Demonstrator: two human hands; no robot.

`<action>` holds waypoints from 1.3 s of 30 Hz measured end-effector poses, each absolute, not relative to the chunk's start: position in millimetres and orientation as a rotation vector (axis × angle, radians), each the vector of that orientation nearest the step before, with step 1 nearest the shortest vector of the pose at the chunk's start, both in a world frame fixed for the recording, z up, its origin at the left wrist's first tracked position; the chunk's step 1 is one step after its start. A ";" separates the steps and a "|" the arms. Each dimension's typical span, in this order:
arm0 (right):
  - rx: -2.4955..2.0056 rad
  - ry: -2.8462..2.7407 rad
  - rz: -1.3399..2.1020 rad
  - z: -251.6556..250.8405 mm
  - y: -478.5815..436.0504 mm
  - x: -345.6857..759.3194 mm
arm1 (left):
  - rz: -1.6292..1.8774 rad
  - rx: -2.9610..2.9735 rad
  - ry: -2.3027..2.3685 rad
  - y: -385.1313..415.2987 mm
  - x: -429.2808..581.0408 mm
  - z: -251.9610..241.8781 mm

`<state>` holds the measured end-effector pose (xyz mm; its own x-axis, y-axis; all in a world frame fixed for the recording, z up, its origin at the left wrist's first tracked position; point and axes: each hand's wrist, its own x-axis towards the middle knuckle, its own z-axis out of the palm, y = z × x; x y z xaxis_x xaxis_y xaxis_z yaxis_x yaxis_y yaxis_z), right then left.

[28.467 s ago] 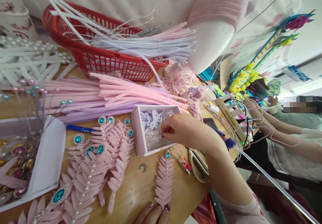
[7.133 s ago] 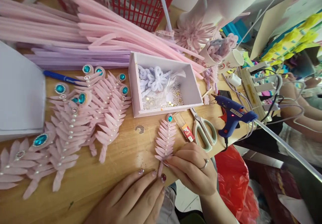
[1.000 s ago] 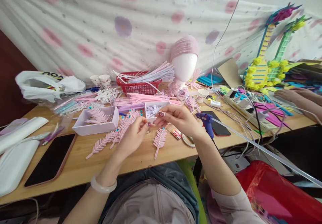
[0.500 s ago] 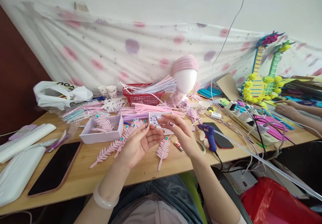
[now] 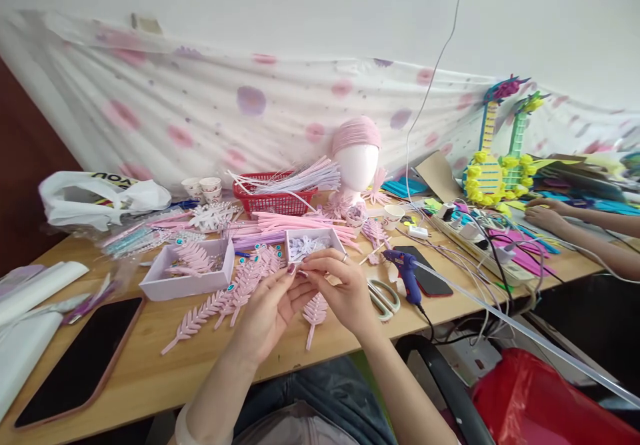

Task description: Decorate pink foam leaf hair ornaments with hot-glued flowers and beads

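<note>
My left hand [image 5: 270, 311] and my right hand [image 5: 339, 289] meet above the table edge, their fingertips pinched together. What lies between them is too small to make out. Behind my right hand stands a small white box [image 5: 333, 235] with pale lilac flower-like pieces [image 5: 306, 246] inside. A pink leaf-shaped piece [image 5: 313, 318] made of fuzzy stems lies under my hands, partly covered. More pink leaf pieces [image 5: 200, 318], several with blue gems at their tips, spread out left of my left hand. Scissors [image 5: 384, 299] rest right of my right hand.
A glue gun [image 5: 407, 275] stands by a dark phone [image 5: 430, 273] and a power strip [image 5: 490, 248]. A lilac box [image 5: 187, 285], a red basket [image 5: 273, 203] of stems and a mannequin head [image 5: 357, 165] are behind. Another phone [image 5: 83, 358] lies left. Another person's hands [image 5: 545, 215] show far right.
My right hand has lowered and come in to the left hand, its fingers closing at the left fingertips. The scissors now show beside it. The whole view has shifted a little.
</note>
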<state>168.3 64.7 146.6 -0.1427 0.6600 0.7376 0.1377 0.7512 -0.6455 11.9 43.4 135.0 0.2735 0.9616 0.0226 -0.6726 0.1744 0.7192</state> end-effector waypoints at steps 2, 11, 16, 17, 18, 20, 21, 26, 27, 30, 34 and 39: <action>-0.673 -1.637 0.513 144.3 65.5 169.4 | 1.212 0.698 0.516 44.2 12.9 133.4; -0.806 -1.375 0.764 130.9 69.4 174.1 | 1.154 0.705 0.545 43.3 22.5 132.8; -0.858 -1.240 0.844 128.6 70.4 184.2 | 1.128 0.722 0.544 39.5 24.5 134.0; -0.859 -1.232 0.851 128.6 69.9 185.2 | 1.129 0.725 0.543 39.2 24.4 133.8; -0.858 -1.231 0.857 128.7 69.1 185.5 | 1.131 0.728 0.542 39.0 24.4 133.4; -0.848 -1.241 0.860 129.1 66.9 184.9 | 1.139 0.734 0.541 38.9 24.6 132.3; -0.843 -1.252 0.857 129.4 65.8 184.2 | 1.145 0.737 0.542 39.1 24.9 131.6; -0.851 -1.330 0.808 128.3 63.5 182.4 | 1.162 0.749 0.557 40.0 26.4 128.1; -0.859 -1.337 0.805 126.9 63.8 182.3 | 1.160 0.749 0.560 40.0 26.5 127.7; -0.884 -1.328 0.822 120.6 66.0 181.4 | 1.154 0.745 0.568 39.9 26.7 126.6; -0.911 -1.286 0.861 112.9 70.1 178.2 | 1.149 0.740 0.583 40.2 26.2 124.9; -0.908 -1.181 0.914 111.3 74.1 176.7 | 1.149 0.752 0.619 40.7 25.4 123.0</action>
<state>176.7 74.1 111.3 0.1414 0.9276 0.3457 -0.1022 0.3610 -0.9269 25.4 40.7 123.0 0.2976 0.9532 -0.0538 -0.5696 0.2225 0.7912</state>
